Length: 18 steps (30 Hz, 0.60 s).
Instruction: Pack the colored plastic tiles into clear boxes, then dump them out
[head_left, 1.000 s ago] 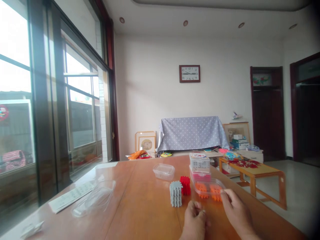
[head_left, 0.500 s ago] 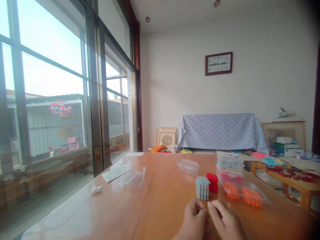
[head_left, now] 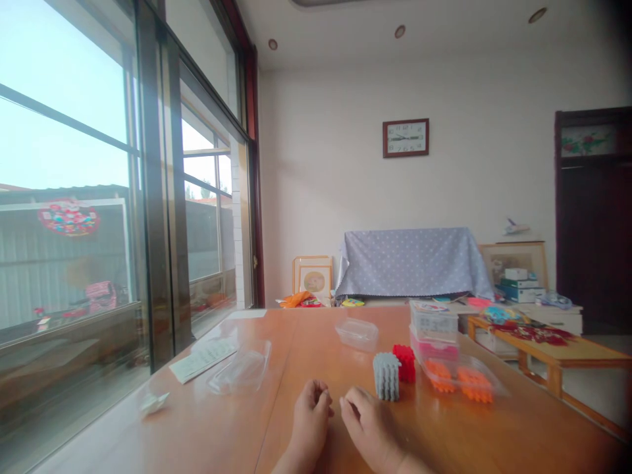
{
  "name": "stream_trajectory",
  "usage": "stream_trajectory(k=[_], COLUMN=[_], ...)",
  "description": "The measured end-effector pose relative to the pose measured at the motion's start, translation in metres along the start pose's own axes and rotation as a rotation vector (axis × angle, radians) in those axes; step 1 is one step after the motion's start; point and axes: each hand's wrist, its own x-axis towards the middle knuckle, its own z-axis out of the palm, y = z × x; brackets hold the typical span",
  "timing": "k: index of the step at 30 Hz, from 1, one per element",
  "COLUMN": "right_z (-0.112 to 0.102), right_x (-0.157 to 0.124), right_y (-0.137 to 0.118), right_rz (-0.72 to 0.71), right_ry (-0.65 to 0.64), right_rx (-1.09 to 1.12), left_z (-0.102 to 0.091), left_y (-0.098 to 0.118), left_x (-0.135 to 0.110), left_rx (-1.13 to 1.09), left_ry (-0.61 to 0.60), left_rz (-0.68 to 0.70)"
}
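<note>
Low in the view, side by side with a narrow gap between: left hand (head_left: 312, 416) and right hand (head_left: 368, 421). On the left: fingers curled inward, thumb close to the forefinger; cannot tell from this view whether pressed together or closed on something small. On the right: fingers bent likewise, thumb toward the left hand; cannot tell whether tips apart or together, nor whether clamped on anything. Also cannot tell contact with the table (head_left: 222, 434) below.

Nearest to the right hand: gray block (head_left: 386, 376), upright on the table, just beyond and to the right, ridged and bumpy along the sides. Directly behind its right side: red block (head_left: 405, 363), similarly knobbly, partly hidden by the gray one; cannot tell whether touching.

Farther right: two orange pieces (head_left: 474, 384), side by side, with a clear tray (head_left: 496, 384) about them; cannot tell whether inside or beneath. Behind these, stacked toward the right edge of the table: clear box (head_left: 434, 324) on top of pink box (head_left: 434, 347).

Beyond the hands, toward the far edge: clear tub (head_left: 356, 334). On the left side of the table: printed sheet (head_left: 203, 360), clear lid (head_left: 241, 372) just to its right, and crumpled scrap (head_left: 154, 403) nearer the viewer. On the far wall: framed clock (head_left: 405, 138).
</note>
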Motion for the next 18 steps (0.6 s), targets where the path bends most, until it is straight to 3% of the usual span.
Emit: stream_trajectory(k=[10,16,18], right_z=[0.015,0.032,0.041], right_x=[0.019,0.021,0.02], right_y=[0.014,0.046,0.051], right_rz=[0.07,0.112,0.119], right_ry=[-0.128,-0.127,-0.075], right_rx=[0.043,0.166,0.172], left_z=[-0.004,0.013,0.02], left_y=[-0.024,-0.027,-0.025], left_x=[0.05,0.094,0.108], left_rx=[0.359,0.535,0.62], left_ry=[0.027,0.054,0.042], left_rz=[0.111,0.112,0.118])
